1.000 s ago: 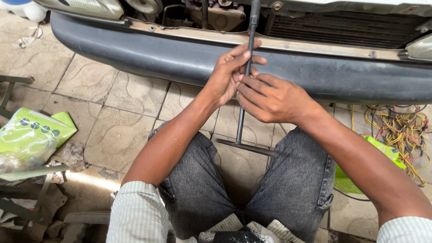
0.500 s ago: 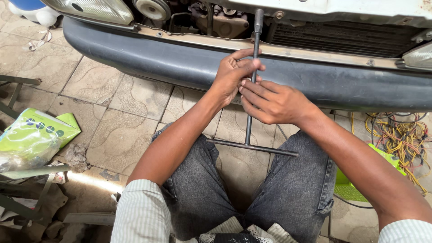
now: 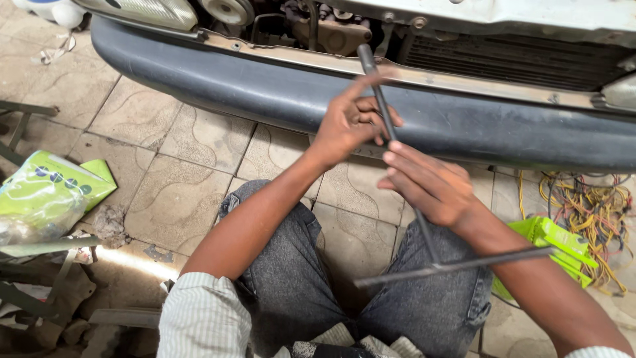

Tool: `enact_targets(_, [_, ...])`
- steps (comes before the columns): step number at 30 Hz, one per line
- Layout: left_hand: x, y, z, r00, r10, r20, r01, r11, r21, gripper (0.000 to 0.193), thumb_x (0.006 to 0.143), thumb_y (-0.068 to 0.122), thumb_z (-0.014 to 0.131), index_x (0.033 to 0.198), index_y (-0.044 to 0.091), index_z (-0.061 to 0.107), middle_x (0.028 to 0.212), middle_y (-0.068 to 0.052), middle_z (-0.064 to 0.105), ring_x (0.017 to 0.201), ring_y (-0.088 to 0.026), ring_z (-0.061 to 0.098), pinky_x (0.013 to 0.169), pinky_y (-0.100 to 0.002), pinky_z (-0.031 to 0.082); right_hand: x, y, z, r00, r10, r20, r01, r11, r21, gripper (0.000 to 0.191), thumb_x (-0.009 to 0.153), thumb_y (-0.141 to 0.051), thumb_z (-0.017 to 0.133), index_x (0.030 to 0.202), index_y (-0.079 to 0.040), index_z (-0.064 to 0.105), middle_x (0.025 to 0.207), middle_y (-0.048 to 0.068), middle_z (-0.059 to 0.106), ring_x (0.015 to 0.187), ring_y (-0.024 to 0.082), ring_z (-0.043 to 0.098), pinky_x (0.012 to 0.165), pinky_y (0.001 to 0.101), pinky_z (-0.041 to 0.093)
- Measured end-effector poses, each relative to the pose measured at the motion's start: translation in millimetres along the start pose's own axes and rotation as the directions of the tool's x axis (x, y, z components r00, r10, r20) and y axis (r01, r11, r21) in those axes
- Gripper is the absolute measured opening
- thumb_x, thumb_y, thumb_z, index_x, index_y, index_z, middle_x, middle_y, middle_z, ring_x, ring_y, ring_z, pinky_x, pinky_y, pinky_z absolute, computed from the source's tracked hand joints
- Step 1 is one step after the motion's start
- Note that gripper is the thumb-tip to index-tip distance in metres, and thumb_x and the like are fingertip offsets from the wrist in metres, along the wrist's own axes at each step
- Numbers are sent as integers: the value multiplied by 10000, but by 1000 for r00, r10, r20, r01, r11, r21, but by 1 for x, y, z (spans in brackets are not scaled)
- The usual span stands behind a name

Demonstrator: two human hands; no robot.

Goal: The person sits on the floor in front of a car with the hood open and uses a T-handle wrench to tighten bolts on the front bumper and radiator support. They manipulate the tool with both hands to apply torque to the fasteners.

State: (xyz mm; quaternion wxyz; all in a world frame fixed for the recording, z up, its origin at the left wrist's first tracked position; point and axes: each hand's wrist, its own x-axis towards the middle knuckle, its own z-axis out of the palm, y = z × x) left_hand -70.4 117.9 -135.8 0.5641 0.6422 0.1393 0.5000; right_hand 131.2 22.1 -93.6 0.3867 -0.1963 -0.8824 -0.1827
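A long dark T-handle socket wrench (image 3: pixel 397 159) runs from the car's front, just above the grey bumper (image 3: pixel 265 89), down to a cross-bar over my lap. My left hand (image 3: pixel 351 122) cups the upper shaft, with the fingers spread along it. My right hand (image 3: pixel 430 185) lies flat against the shaft just below, fingers straight. The shaft sits between both palms. The cross-bar (image 3: pixel 457 265) hangs free above my grey jeans. The wrench's tip is at the bumper's top edge near the engine parts.
A green plastic bag (image 3: pixel 50 195) and metal frame pieces lie on the tiled floor at left. At right are a green carton (image 3: pixel 553 242) and a tangle of coloured wires (image 3: pixel 589 205). The car's grille (image 3: pixel 517 59) and headlight (image 3: pixel 142 10) are above.
The cross-bar has turned from lying to the left of the shaft to pointing right across my lap. My right hand has slid lower along the shaft, and the view has shifted.
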Motion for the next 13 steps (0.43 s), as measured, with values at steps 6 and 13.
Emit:
enact_targets(6, [2,7,21,991,121,63,-123,592,796,275,930,359,813,998,127,681,682,-22,704,618,-138,703,870,-403,596,-8,4,-14,996,85,10,-85,974,210,373,825,-118,880,1117,-11,676,1192,178,708,1144,325,707,904,394,584])
enact_targets(13, [12,2,25,967,133,218,-255,446,858,285,866,256,800,1061,70,704,638,-32,665,669,-205,722,1236,-543,371,-42,30,-15,977,201,68,-209,858,469,424,940,-77,737,1305,-127,526,1235,115,714,1174,346,718,892,423,615])
